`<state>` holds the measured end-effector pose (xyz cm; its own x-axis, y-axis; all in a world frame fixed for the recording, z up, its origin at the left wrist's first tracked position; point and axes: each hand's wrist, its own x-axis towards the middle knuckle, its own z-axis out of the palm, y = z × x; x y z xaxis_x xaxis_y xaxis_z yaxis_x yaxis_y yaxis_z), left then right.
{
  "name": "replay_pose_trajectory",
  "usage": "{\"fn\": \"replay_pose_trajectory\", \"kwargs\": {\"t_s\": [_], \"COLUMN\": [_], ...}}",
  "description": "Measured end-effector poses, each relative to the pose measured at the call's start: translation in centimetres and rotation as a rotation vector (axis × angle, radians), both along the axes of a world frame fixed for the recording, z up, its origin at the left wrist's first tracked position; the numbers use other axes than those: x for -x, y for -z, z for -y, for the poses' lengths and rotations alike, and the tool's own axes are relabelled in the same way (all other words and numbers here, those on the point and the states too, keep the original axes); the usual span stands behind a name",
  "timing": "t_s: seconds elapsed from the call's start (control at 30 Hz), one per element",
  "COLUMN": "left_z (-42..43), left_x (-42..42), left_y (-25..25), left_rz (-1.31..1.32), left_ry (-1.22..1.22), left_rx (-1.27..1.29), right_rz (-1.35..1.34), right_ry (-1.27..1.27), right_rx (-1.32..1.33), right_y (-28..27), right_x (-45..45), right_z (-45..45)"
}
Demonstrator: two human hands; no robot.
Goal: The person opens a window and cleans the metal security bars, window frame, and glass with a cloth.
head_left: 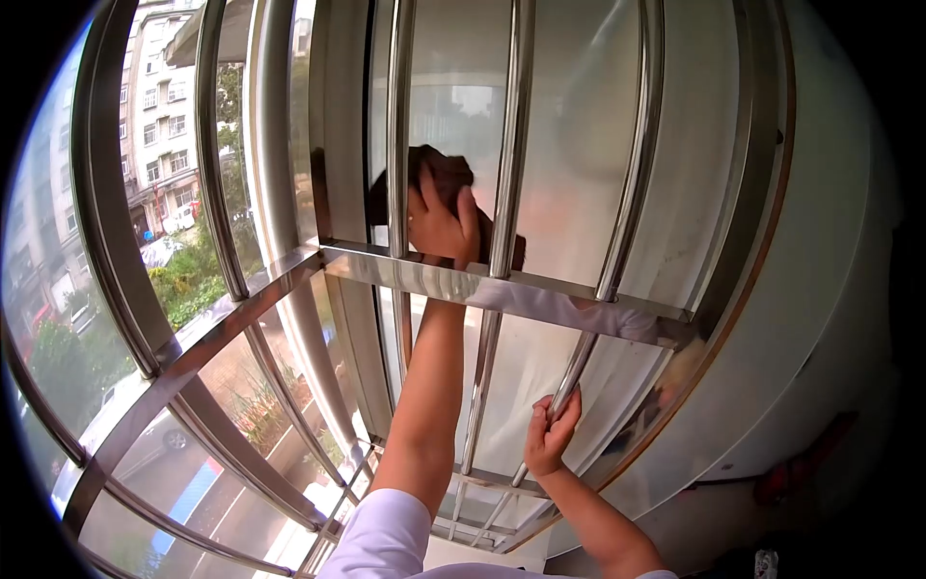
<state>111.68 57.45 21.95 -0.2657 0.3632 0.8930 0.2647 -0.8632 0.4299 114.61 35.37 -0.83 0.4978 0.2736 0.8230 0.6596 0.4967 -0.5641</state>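
My left hand (446, 224) reaches between the metal bars and presses a dark brown cloth (448, 170) against the window pane (569, 145). Its fingers are bent over the bunched cloth, part of which hangs down behind the wrist and a bar. Lower and to the right, my right hand (550, 436) is wrapped around an upright metal bar (577, 365) below the flat crossbar (540, 297). Both arms are raised, the left one stretched higher.
Steel window bars (516, 116) stand close in front of the pane and continue along the left side. Beyond them, far below, are plants (188, 280), parked cars and a building (159, 106). A pale wall panel (820, 251) curves along the right.
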Motion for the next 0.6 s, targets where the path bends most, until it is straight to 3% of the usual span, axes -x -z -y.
{"fn": "replay_pose_trajectory", "kwargs": {"t_s": [0.07, 0.17, 0.2, 0.27, 0.4, 0.47, 0.53, 0.6], "left_z": [-0.9, -0.2, -0.1, 2.9, 5.5, 4.5, 5.3, 4.6], "left_x": [-0.9, -1.3, -1.8, -0.5, -1.8, -2.8, -2.0, -1.1], "left_y": [-4.0, -6.8, -6.9, -6.0, 0.3, 7.1, 12.2, 15.2], "left_rz": [0.23, 0.035, -0.077, -0.313, -0.607, -0.573, -0.823, -0.876], "left_ry": [0.056, -0.16, -0.135, 0.147, 0.269, 0.356, 0.536, 0.421], "left_rx": [-0.001, -0.269, -0.356, -0.576, -0.718, -0.812, -0.743, -0.854], "right_rz": [0.021, 0.047, 0.047, 0.027, 0.042, 0.03, 0.002, -0.007], "right_ry": [0.016, 0.068, 0.073, 0.051, 0.063, 0.059, 0.047, 0.032], "right_rx": [-0.005, 0.027, 0.02, 0.019, 0.0, 0.007, 0.001, 0.022], "right_y": [0.0, -0.8, -0.6, 0.0, -0.2, 0.0, 0.1, -0.2], "right_x": [-0.1, 0.1, 0.0, -0.1, -0.1, 0.0, 0.0, 0.3], "right_z": [-0.1, 0.1, 0.0, -0.1, -0.2, -0.2, -0.3, 0.1]}}
